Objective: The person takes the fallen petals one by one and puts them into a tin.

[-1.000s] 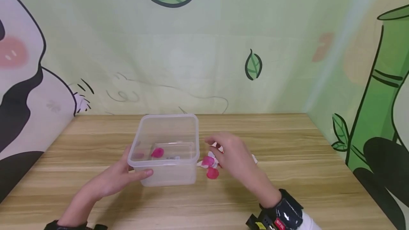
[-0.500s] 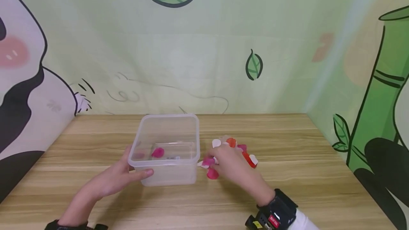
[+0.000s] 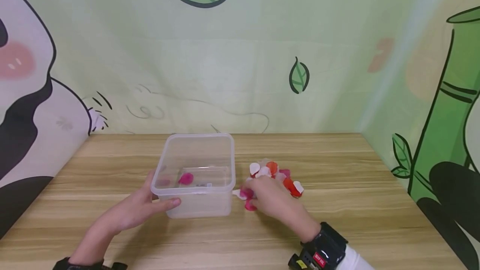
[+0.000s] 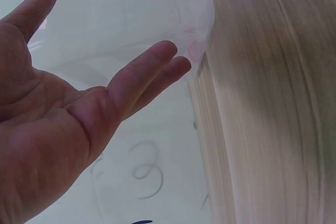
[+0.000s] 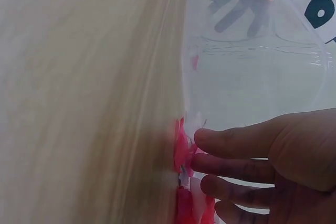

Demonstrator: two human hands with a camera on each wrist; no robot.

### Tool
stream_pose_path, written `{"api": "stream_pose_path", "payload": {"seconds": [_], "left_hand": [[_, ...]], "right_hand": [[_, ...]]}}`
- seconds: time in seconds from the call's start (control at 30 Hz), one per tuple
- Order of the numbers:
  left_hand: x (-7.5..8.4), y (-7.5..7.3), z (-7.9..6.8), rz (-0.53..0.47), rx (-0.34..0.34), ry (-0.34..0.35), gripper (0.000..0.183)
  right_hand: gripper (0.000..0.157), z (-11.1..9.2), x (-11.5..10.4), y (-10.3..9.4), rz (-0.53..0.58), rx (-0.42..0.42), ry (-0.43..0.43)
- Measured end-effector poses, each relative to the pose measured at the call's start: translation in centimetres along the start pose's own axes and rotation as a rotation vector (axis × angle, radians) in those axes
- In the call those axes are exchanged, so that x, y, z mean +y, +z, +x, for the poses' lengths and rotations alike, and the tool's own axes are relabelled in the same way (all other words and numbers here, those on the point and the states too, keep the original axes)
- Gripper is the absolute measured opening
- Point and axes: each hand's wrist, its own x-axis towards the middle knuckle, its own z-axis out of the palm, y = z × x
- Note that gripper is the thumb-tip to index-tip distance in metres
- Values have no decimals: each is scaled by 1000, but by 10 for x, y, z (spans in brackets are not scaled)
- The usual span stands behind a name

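A clear plastic box (image 3: 198, 204) stands lidless on the table with a magenta petal (image 3: 186, 178) inside. My left hand (image 3: 134, 208) steadies its near left corner, thumb along the front wall and fingers spread on the left side. In the left wrist view those fingers (image 4: 144, 74) look straight against the clear wall. To the right of the box, my right hand (image 3: 275, 199) reaches down into a heap of petals (image 3: 265, 171). Its thumb and fingertips touch a pink petal (image 5: 181, 145), with a small gap between thumb and forefinger. The hand covers part of the heap.
White, red and orange petals (image 3: 290, 186) lie spread to the right of the box on the wood-grain table (image 3: 326, 157). A printed cloth backdrop (image 3: 240, 53) with leaves, a panda and bamboo rises along the table's back edge.
My right hand has lowered from above the petals into the near left part of the heap, uncovering the petals behind it. The left hand and box have hardly moved.
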Motion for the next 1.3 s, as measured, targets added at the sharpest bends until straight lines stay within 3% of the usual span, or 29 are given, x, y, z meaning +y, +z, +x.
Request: {"api": "stream_pose_path", "payload": {"seconds": [0.23,0.53,0.8,1.17,1.3], "left_hand": [[1,0,0,2,-3,-2,98],[2,0,0,6,-1,-22,99],[2,-1,-1,-3,-2,-8,99],[2,-1,0,-11,-13,-8,99],[2,0,-1,-10,-13,-10,98]], "right_hand": [[13,-1,0,0,31,-46,33],[15,-1,-1,0,42,-51,58],[12,-2,2,-8,20,36,29],[12,-1,1,-24,20,175,68],[14,-2,0,-29,85,217,68]]}}
